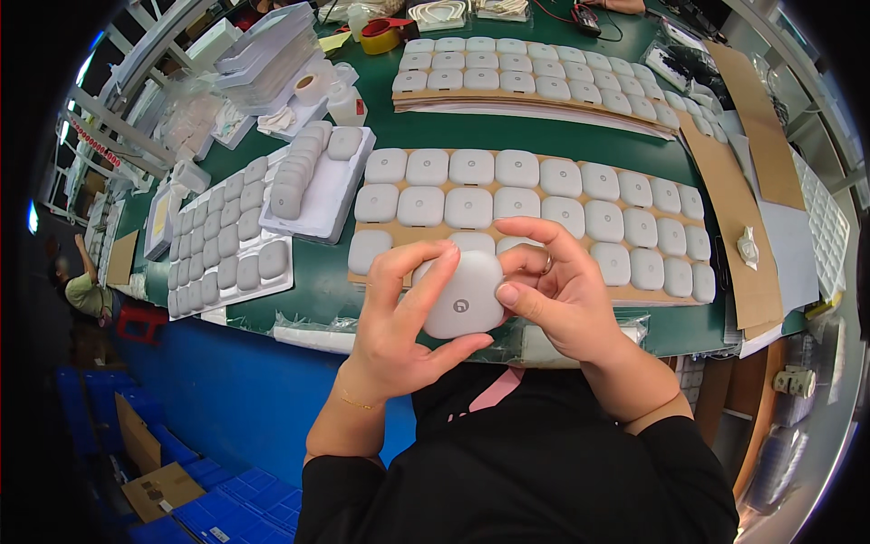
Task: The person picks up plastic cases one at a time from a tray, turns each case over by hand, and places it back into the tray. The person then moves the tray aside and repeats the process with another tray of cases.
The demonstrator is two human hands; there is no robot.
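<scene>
In front of my body, a white rounded-square plastic case (464,295) with a small dark round mark on its face is raised above the bench edge. My left hand (390,322) grips it at its left side, fingers at the top and thumb along the bottom. At its right edge my right hand (566,295) pinches with thumb and curled fingers, the index raised; a ring shows on one finger. Just beyond my hands, rows of similar white cases (471,167) lie on a cardboard sheet (707,299), some partly hidden by my hands.
Another batch of cases (517,63) sits on stacked cardboard farther back. At left are a filled white tray (237,297) and a white box (340,195) of cases. A yellow tape roll (381,38) and a white bottle (345,104) stand behind. Blue crates (245,508) are at lower left.
</scene>
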